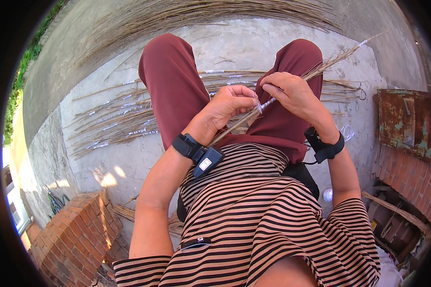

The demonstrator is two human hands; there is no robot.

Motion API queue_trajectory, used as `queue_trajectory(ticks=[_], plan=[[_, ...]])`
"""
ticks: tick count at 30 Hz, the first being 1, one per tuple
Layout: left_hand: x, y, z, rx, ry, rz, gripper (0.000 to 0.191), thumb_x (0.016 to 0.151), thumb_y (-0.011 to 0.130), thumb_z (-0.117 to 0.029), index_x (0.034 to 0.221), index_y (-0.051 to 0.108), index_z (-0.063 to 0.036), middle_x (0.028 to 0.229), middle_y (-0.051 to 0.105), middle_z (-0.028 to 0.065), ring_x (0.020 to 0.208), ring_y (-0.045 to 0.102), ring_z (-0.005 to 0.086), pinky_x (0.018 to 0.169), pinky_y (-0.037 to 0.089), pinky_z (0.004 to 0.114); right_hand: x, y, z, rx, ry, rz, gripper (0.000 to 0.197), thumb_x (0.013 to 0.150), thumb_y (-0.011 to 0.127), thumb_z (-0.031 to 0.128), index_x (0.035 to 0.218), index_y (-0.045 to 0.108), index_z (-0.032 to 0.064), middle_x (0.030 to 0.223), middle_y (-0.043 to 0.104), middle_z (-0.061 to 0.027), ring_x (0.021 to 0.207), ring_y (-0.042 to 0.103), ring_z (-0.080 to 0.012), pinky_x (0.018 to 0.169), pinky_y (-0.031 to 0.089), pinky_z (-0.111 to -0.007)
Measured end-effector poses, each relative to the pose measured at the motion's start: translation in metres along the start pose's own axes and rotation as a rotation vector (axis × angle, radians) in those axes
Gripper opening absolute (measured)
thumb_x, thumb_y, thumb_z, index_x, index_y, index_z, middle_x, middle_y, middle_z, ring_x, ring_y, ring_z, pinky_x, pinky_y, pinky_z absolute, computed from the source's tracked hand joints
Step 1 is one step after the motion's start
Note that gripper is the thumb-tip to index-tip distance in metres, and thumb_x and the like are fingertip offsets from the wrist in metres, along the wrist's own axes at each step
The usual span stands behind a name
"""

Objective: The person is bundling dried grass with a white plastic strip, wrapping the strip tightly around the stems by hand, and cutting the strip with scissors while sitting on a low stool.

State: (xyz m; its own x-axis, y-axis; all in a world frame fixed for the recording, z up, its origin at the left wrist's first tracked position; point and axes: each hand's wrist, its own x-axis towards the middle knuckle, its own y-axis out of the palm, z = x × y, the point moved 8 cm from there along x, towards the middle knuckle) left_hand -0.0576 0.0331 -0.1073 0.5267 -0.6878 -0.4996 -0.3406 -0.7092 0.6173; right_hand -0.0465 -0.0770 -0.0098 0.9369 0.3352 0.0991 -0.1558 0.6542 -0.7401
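Observation:
A long bundle of thin dry stalks (311,74) lies slantwise across the lap, rising to the upper right. White binding (267,104) wraps it between the hands, and another white band circles it near its far tip. My left hand (233,100) pinches the white binding material at the lower end of the wrap, thumb against fingers. Over the bundle just above the wrap bends my right hand (289,91), its thumb and fingertips close to the binding; whether it grips the stalks is partly hidden. Both wrists wear black straps with devices.
Several bound stalk bundles (111,118) lie on the concrete beyond and under the legs. Loose long stalks (208,14) spread farther off. A coil of white cord (347,132) lies at the right, near a rusty metal door (407,122). A brick structure (75,233) stands lower left.

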Motion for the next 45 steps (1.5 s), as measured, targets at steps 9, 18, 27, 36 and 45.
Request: queue_trajectory(ticks=[9,18,27,36,45], plan=[[0.000,-0.001,-0.009,0.263,0.141,-0.078,0.010,0.074,0.065,0.000,0.083,0.060,-0.0032,0.077,0.061,0.0008,0.070,0.057,0.0052,0.064,0.046,0.017,-0.005,0.021,-0.007,-0.087,0.025,0.258,0.016,0.079,0.053,0.015,0.083,0.060,0.0001,0.078,0.061,-0.0132,0.074,0.058,-0.0310,0.065,0.046,-0.037],[-0.003,0.009,-0.024,0.670,0.380,-0.075,0.006,0.077,0.061,0.002,0.082,0.059,0.0025,0.077,0.058,0.0001,0.072,0.056,0.0042,0.064,0.045,0.017,-0.006,0.022,-0.011,-0.059,0.120,0.337,0.018,0.077,0.054,0.014,0.084,0.061,-0.0001,0.081,0.061,-0.0135,0.077,0.058,-0.0307,0.066,0.046,-0.037],[-0.013,0.016,-0.035,0.866,0.645,-0.106,0.006,0.077,0.059,0.005,0.081,0.057,0.0034,0.082,0.050,0.0032,0.067,0.056,0.0061,0.059,0.043,0.019,0.005,0.032,-0.014,0.070,0.128,0.428,0.020,0.070,0.054,0.012,0.083,0.062,0.0000,0.071,0.059,-0.0179,0.069,0.058,-0.0334,0.062,0.045,-0.038],[-0.007,0.007,-0.030,0.823,0.553,-0.090,0.006,0.079,0.058,0.004,0.083,0.054,0.0021,0.076,0.056,0.0018,0.068,0.059,0.0066,0.061,0.047,0.019,0.009,0.033,-0.015,0.173,0.219,0.484,0.019,0.067,0.057,0.012,0.081,0.062,-0.0012,0.069,0.062,-0.0145,0.065,0.060,-0.0241,0.061,0.045,-0.033],[-0.006,0.010,-0.028,0.740,0.475,-0.066,0.004,0.081,0.057,0.003,0.084,0.055,0.0018,0.079,0.060,0.0037,0.071,0.059,0.0066,0.063,0.047,0.019,0.009,0.036,-0.024,0.136,0.280,0.457,0.022,0.062,0.056,0.018,0.071,0.056,-0.0023,0.062,0.055,-0.0152,0.060,0.055,-0.0257,0.057,0.042,-0.035]])
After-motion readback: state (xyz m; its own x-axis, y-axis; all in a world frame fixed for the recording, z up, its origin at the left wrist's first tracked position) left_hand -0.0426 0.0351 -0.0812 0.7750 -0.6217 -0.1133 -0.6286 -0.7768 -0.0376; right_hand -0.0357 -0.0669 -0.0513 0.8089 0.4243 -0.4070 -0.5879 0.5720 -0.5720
